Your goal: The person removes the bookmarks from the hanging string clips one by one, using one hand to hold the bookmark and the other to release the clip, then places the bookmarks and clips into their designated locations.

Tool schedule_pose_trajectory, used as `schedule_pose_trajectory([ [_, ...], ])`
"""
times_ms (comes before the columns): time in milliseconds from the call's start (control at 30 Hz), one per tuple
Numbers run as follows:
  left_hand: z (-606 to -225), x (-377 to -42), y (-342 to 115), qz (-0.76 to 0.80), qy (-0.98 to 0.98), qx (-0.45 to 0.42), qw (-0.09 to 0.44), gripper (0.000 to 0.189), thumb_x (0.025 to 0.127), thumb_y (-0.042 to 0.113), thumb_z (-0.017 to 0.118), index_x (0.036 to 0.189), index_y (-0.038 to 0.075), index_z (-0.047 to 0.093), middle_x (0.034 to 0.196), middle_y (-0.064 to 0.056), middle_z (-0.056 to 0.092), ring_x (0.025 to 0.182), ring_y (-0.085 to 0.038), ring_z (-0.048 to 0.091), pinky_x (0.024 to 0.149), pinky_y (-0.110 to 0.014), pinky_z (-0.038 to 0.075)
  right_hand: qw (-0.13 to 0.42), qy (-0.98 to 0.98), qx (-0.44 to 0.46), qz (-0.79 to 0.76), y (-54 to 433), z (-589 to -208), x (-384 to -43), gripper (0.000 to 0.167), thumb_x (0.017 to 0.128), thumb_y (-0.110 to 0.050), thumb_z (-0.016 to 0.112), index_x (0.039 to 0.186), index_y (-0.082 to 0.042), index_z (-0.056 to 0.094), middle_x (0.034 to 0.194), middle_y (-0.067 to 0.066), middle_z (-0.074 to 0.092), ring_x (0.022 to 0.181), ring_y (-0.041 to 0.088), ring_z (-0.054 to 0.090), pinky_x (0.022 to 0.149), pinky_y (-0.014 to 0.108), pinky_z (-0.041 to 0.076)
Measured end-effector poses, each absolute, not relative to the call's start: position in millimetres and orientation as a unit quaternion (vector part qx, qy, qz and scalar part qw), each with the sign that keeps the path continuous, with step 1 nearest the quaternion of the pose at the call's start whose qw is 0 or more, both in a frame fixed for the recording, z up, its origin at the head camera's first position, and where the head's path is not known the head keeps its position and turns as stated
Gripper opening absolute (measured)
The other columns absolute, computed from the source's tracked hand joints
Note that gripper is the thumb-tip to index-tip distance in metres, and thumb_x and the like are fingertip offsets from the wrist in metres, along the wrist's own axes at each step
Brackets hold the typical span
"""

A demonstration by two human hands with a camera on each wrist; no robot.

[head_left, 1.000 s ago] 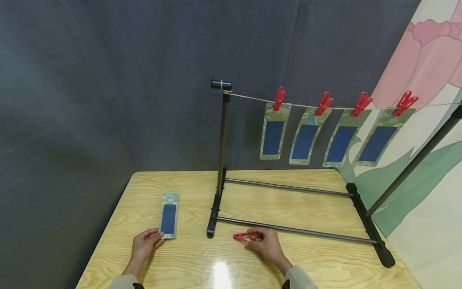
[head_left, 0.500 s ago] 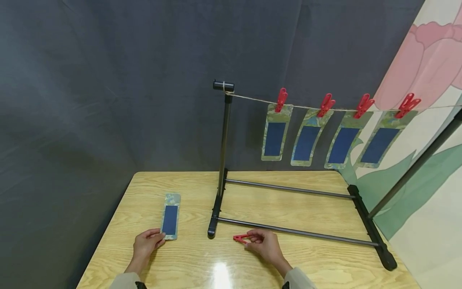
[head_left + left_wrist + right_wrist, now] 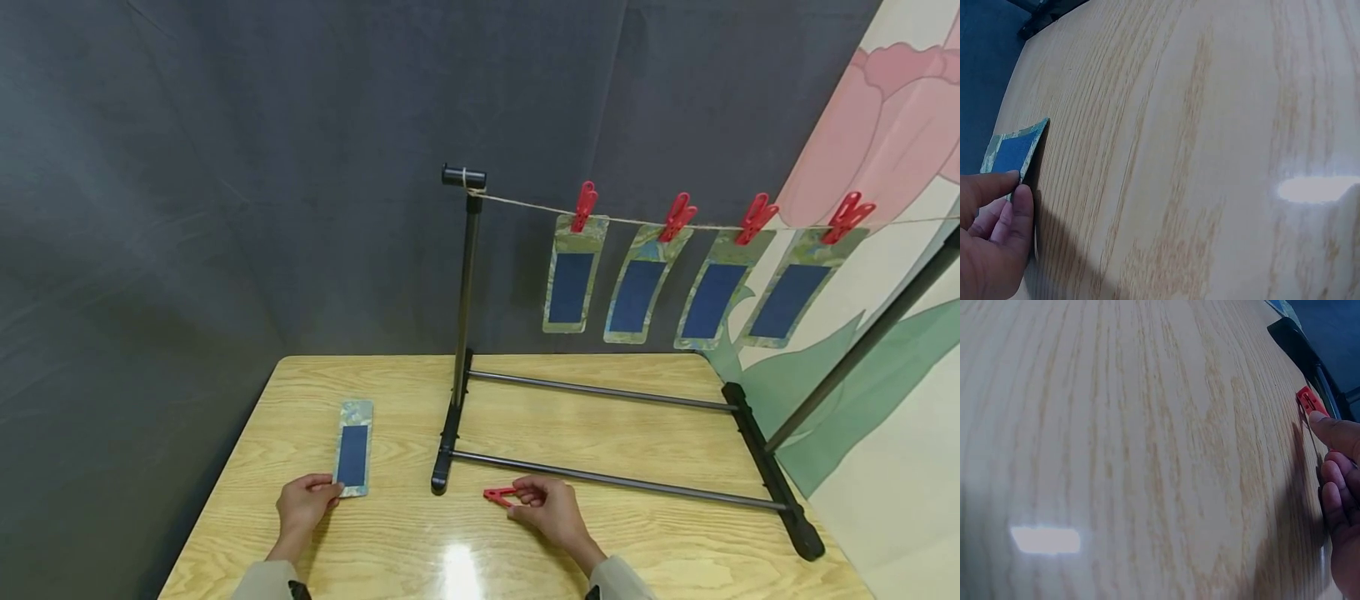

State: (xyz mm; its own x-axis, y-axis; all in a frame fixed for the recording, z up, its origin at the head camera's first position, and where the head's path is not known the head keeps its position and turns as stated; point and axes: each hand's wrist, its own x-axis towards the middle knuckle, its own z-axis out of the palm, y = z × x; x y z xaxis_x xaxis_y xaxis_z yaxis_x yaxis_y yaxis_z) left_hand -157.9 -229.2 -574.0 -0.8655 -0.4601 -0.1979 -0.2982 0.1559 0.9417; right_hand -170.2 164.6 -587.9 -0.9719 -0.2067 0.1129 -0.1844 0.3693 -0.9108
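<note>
My left hand (image 3: 303,506) pinches the lower corner of a bookmark-like card (image 3: 352,454) with a blue middle and a patterned green-blue border. In the left wrist view thumb and fingers grip the card (image 3: 1015,152) at its near edge, its far end tilted. On the right, my right hand (image 3: 551,508) holds a red clothespin (image 3: 497,496) by its handles, its nose pointing left, just in front of the rack's front bar. The right wrist view shows the clothespin (image 3: 1310,400) beyond the thumb, partly hidden by the hand.
A black rack (image 3: 450,433) stands on the wooden table (image 3: 405,533). Along its string (image 3: 525,202) hang several similar cards (image 3: 570,287), each under a red clothespin (image 3: 585,206). A dark curtain (image 3: 225,167) is behind; a painted wall (image 3: 892,450) lies right.
The view has shifted very slightly. Both hands stay almost in place, still holding the card and the clothespin.
</note>
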Motion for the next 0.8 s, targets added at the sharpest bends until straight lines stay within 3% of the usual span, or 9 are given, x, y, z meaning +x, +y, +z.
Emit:
schedule_pose_trajectory([
  [467, -572.9, -159.8, -226.9, -0.474, -0.848, 0.223, 0.080, 0.017, 0.078, 0.000, 0.073, 0.089, -0.011, 0.067, 0.067, -0.004, 0.065, 0.060, -0.014, 0.059, 0.047, -0.024, 0.046, -0.018, 0.857, -0.147, -0.494, 161.0, -586.3, -168.9, 0.032, 0.069, -0.001, 0.086, 0.098, 0.002, 0.072, 0.085, 0.004, 0.068, 0.074, 0.011, 0.060, 0.060, 0.020, 0.052],
  [800, -570.5, -157.6, -227.6, -0.459, -0.855, 0.231, 0.072, 0.017, 0.078, 0.002, 0.074, 0.089, -0.010, 0.068, 0.069, -0.007, 0.065, 0.063, -0.020, 0.061, 0.048, -0.025, 0.046, -0.012, 0.866, -0.146, -0.478, 159.8, -585.7, -168.8, 0.032, 0.068, 0.000, 0.086, 0.096, 0.002, 0.071, 0.080, 0.003, 0.064, 0.068, 0.010, 0.054, 0.056, 0.019, 0.047],
])
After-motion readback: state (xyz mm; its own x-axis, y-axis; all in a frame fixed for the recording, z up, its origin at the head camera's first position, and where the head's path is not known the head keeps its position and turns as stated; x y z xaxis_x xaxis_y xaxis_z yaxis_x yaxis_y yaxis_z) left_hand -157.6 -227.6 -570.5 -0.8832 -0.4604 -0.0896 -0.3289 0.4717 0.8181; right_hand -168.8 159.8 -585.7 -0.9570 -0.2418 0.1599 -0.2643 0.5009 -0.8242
